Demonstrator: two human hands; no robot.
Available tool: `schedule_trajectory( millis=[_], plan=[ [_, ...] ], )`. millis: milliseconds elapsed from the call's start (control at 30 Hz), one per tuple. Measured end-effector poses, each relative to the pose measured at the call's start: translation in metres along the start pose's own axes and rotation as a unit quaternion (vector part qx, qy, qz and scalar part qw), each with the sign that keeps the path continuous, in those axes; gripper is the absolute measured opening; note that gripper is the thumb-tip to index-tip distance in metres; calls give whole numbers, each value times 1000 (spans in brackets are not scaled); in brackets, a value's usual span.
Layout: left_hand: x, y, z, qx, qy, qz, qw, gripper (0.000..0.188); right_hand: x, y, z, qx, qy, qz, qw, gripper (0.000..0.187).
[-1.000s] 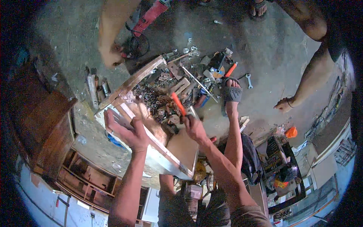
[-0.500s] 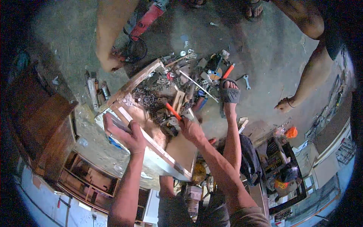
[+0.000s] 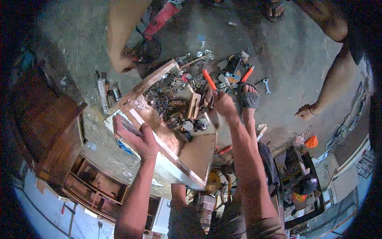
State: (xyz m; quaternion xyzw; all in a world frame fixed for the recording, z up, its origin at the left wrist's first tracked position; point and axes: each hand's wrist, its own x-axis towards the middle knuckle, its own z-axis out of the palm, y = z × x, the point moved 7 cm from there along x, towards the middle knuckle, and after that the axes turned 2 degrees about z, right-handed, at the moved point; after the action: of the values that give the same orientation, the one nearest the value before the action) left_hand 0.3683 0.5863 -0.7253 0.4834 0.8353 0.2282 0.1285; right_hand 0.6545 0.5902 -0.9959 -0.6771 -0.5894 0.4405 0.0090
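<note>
A wooden drawer (image 3: 190, 172) with a white front stands tilted, full of metal hardware, chains and loose parts. My left hand (image 3: 137, 137) is wrapped over the rim of its white front panel. Above the drawer's right side, my closed right hand (image 3: 225, 104) grips an orange-handled tool (image 3: 209, 79); its orange end points up and left, and the tool's kind cannot be made out. Beneath and left of that hand lies a slotted wooden block (image 3: 193, 106) among the parts.
Loose hardware spills past the drawer, with another orange handle (image 3: 247, 74) and a spanner (image 3: 266, 86). A sandaled foot (image 3: 250, 100) stands beside it. Another person's hands (image 3: 305, 112) rest near the floor, left and right. A red angle grinder (image 3: 161, 19) lies far left; a crate (image 3: 292, 169) stands right.
My right hand has moved up and right with the orange-handled tool, away from the drawer's contents. My left hand stays on the drawer's rim. The view has shifted slightly.
</note>
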Motion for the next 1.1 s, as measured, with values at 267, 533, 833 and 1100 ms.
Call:
schedule_trajectory(
  millis=[267, 533, 833, 1100],
  plan=[
    [6, 6, -8, 38, -1, 38, 999, 70, -4, 21, -81, -152, 98, -54, 982, 37],
    [4, -1, -11, 41, 7, 24, 999, 69, -60, -14, -32, 30, -190, 130, 973, 40],
    [1, 1, -5, 35, -17, 7, 999, 73, -87, 28, -19, -1, -48, 128, 991, 38],
    [4, 4, -8, 52, 1, 32, 998, 70, -92, -15, -107, -61, 197, -50, 977, 34]
  ],
)
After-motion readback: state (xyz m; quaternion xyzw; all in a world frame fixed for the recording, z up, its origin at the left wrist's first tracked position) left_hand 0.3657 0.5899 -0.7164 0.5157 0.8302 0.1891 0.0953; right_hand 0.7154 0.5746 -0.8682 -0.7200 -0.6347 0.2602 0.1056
